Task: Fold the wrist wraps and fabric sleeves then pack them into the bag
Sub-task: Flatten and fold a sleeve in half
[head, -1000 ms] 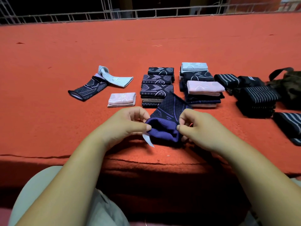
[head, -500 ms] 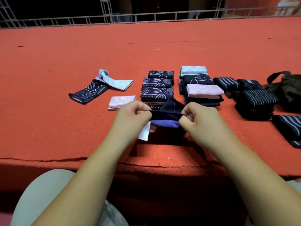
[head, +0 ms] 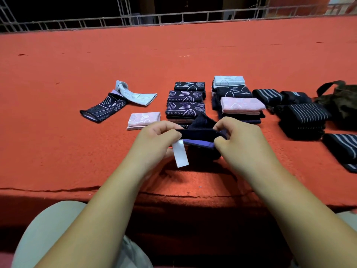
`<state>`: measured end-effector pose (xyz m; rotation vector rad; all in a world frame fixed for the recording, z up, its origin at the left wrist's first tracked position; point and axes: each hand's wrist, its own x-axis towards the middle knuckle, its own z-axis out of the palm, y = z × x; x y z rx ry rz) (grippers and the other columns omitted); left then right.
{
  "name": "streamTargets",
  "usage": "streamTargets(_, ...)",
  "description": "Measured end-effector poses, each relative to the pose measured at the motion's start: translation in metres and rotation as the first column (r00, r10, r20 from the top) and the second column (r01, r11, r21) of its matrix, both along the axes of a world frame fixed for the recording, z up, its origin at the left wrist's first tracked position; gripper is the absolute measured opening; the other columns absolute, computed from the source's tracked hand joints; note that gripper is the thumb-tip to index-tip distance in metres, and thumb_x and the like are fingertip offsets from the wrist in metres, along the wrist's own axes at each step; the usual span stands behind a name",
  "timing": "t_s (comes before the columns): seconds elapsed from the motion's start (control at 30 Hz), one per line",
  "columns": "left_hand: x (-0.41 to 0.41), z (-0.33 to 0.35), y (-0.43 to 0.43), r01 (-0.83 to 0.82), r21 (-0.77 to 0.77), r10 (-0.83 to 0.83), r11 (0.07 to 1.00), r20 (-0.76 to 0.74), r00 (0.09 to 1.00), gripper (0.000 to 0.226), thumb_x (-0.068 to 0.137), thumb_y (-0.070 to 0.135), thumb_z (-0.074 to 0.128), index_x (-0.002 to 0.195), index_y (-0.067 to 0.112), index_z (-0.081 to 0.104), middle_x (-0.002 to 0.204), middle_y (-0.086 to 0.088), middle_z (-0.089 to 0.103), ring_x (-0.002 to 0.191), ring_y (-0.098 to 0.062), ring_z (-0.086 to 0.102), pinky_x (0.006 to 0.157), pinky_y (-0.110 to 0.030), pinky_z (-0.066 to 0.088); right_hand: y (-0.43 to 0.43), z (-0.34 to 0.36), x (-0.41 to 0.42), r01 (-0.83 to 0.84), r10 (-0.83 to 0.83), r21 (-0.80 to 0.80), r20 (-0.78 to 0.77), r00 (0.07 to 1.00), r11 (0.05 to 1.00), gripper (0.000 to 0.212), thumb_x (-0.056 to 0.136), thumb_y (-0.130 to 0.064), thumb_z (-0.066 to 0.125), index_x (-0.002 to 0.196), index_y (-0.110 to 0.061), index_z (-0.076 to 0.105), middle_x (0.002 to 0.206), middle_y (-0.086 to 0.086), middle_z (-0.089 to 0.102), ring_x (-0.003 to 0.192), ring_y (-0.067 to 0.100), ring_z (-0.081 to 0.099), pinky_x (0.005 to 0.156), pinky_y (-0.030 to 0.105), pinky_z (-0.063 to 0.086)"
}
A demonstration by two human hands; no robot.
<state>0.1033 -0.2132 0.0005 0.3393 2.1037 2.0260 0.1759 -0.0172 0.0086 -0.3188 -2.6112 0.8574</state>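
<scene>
A dark navy fabric sleeve (head: 199,133) with a purple inside and a white tag (head: 180,153) is lifted above the red surface. My left hand (head: 156,140) pinches its left end and my right hand (head: 239,138) pinches its right end. Behind them stand two stacks of folded sleeves, one dark patterned (head: 186,101), one mixed with pink and pale blue on top (head: 238,99). A folded pink sleeve (head: 144,119) lies to the left. Unfolded dark (head: 102,109) and pale blue (head: 135,94) sleeves lie further left. Striped black wrist wraps (head: 303,117) sit at the right, beside a dark bag (head: 342,101).
The red felt surface (head: 58,142) has a front edge just below my forearms, with my lap under it. A metal railing (head: 173,18) runs along the far edge. Another striped wrap (head: 343,149) lies at the right border.
The sleeve was resting on the surface with its end being turned over; both hands have raised it and pulled it flat between them, so the white tag now hangs down.
</scene>
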Motion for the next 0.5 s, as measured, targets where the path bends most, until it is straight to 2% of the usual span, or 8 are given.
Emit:
streamTargets(0.07, -0.002, 0.002, -0.002, 0.073, 0.128, -0.082, 0.989, 0.063, 0.995, 0.032, 0.096, -0.007, 0.044, 0.109, -0.001, 0.073, 0.084, -0.014, 0.071, 0.082, -0.018, 0.069, 0.079, -0.036, 0.063, 0.000, 0.005, 0.001, -0.020, 0.018, -0.148, -0.015, 1.000, 0.989, 0.022, 0.087, -0.012, 0.060, 0.096, -0.027, 0.074, 0.073, -0.004, 0.071, 0.061, 0.007, 0.065, 0.054, 0.021, 0.043)
streamTargets(0.13, -0.005, 0.001, -0.009, 0.170, 0.174, -0.176, 0.970, 0.018, 0.984, 0.048, 0.089, -0.015, 0.038, 0.116, 0.001, 0.075, 0.101, -0.018, 0.074, 0.103, -0.026, 0.071, 0.093, -0.039, 0.063, 0.002, 0.011, 0.000, -0.021, 0.026, -0.297, 0.013, 1.000, 0.955, 0.026, 0.090, -0.010, 0.055, 0.091, -0.023, 0.077, 0.060, -0.001, 0.069, 0.048, 0.010, 0.067, 0.052, 0.018, 0.051)
streamTargets(0.17, -0.005, 0.001, -0.013, 0.212, 0.116, -0.206, 0.970, -0.061, 0.977, 0.051, 0.090, -0.017, 0.042, 0.118, 0.008, 0.077, 0.106, -0.013, 0.076, 0.107, -0.024, 0.072, 0.099, -0.038, 0.060, 0.005, 0.013, -0.002, -0.014, 0.030, -0.346, 0.042, 0.999, 0.938, 0.026, 0.091, -0.011, 0.052, 0.091, -0.018, 0.077, 0.056, 0.001, 0.067, 0.048, 0.015, 0.069, 0.060, 0.023, 0.058)
streamTargets(0.23, -0.006, -0.002, -0.017, 0.221, -0.054, -0.228, 0.974, -0.219, 0.949, 0.043, 0.093, -0.013, 0.061, 0.120, 0.016, 0.077, 0.112, -0.005, 0.079, 0.106, -0.016, 0.071, 0.099, -0.030, 0.056, 0.009, 0.013, -0.004, -0.026, 0.069, -0.411, 0.090, 0.994, 0.911, 0.030, 0.087, -0.019, 0.049, 0.092, -0.005, 0.075, 0.053, 0.006, 0.062, 0.047, 0.019, 0.066, 0.076, 0.048, 0.064)
streamTargets(0.27, -0.008, -0.006, -0.017, 0.172, -0.119, -0.198, 0.978, -0.264, 0.944, 0.036, 0.092, -0.007, 0.070, 0.118, 0.018, 0.077, 0.111, -0.004, 0.078, 0.101, -0.013, 0.069, 0.094, -0.030, 0.054, 0.011, 0.011, -0.005, -0.029, 0.080, -0.441, 0.096, 0.992, 0.897, 0.035, 0.083, -0.023, 0.049, 0.093, 0.002, 0.072, 0.054, 0.006, 0.058, 0.045, 0.019, 0.062, 0.075, 0.055, 0.062)
streamTargets(0.33, -0.018, -0.015, -0.013, 0.024, -0.191, -0.090, 0.981, -0.345, 0.934, 0.019, 0.090, 0.010, 0.081, 0.106, 0.019, 0.079, 0.105, -0.004, 0.072, 0.093, -0.011, 0.063, 0.088, -0.034, 0.050, 0.013, 0.009, -0.006, -0.019, 0.079, -0.521, 0.092, 0.993, 0.853, 0.043, 0.076, -0.029, 0.051, 0.094, 0.006, 0.069, 0.057, 0.005, 0.049, 0.045, 0.019, 0.051, 0.064, 0.050, 0.052)
streamTargets(0.43, -0.025, -0.017, -0.004, 0.001, -0.161, -0.058, 0.987, -0.345, 0.937, 0.008, 0.099, 0.023, 0.073, 0.102, 0.016, 0.077, 0.108, -0.009, 0.075, 0.104, -0.021, 0.070, 0.100, -0.047, 0.052, 0.015, 0.012, -0.004, -0.081, 0.126, -0.509, 0.055, 0.990, 0.857, 0.037, 0.085, -0.036, 0.061, 0.096, -0.003, 0.071, 0.062, -0.002, 0.049, 0.056, 0.016, 0.044, 0.068, 0.042, 0.040)
streamTargets(0.5, -0.028, -0.014, 0.001, 0.055, -0.081, -0.077, 0.995, -0.299, 0.951, 0.008, 0.104, 0.019, 0.066, 0.102, 0.016, 0.073, 0.100, -0.009, 0.077, 0.096, -0.021, 0.071, 0.094, -0.046, 0.056, 0.016, 0.014, 0.000, -0.177, 0.207, -0.436, 0.023, 0.978, 0.883, 0.027, 0.096, -0.042, 0.067, 0.105, -0.019, 0.077, 0.081, -0.002, 0.072, 0.069, 0.012, 0.062, 0.076, 0.041, 0.050)
